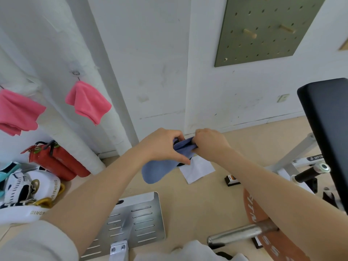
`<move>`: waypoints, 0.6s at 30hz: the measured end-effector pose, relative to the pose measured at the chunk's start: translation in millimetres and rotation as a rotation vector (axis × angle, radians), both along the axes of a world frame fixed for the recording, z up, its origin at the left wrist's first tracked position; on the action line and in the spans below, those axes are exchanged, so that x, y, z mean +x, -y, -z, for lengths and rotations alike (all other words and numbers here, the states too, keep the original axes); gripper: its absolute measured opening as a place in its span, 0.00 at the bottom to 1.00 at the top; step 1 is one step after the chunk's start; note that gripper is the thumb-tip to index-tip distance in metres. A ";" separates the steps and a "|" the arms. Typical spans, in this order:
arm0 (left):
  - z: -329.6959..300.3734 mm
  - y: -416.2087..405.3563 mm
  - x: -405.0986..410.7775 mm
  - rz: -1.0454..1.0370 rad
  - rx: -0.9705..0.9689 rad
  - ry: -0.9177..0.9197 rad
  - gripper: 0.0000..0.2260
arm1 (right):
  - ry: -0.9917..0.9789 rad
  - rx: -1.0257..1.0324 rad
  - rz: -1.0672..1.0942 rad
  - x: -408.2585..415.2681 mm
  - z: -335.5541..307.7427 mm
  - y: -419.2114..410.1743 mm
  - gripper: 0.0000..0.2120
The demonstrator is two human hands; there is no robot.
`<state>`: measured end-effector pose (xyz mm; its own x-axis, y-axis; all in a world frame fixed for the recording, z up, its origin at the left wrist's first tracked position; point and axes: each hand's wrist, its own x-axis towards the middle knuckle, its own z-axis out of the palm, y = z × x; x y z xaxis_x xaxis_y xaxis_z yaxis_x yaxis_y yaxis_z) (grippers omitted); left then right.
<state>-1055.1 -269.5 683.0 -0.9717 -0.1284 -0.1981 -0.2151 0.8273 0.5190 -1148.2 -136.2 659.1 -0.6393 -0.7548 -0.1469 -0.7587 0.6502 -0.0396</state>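
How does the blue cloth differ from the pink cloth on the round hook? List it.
Colour: the blue cloth is blue, the pink cloth pink. Support: left hand and right hand grip the blue cloth, bunched between them; the pink cloth hangs untouched from its hook. Both are drooping fabric.

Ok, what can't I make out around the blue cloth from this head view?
The blue cloth: its top is bunched inside the left hand and right hand; full shape hidden, head view.
White sheet on the floor: upper part covered by the cloth and right hand.
Small box: label too small to read.
Orange plate: cut off by the bottom edge.
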 end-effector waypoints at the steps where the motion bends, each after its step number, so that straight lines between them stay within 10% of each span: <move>1: 1.0 -1.4 -0.2 0.026 -0.082 -0.009 0.16 | -0.087 -0.004 -0.042 -1.6 3.8 -1.3 0.09; 6: 6.6 -0.2 -6.9 -0.003 -0.317 -0.132 0.07 | 0.005 -0.098 -0.010 -14.8 14.0 -8.1 0.13; 12: 19.2 15.8 -13.0 -0.366 -0.060 -0.341 0.10 | 0.594 -0.485 0.176 -30.7 -2.0 -23.8 0.14; 18: 31.4 20.4 -18.2 -0.579 0.075 -0.373 0.10 | 0.619 -0.399 0.259 -48.8 -3.2 -40.6 0.16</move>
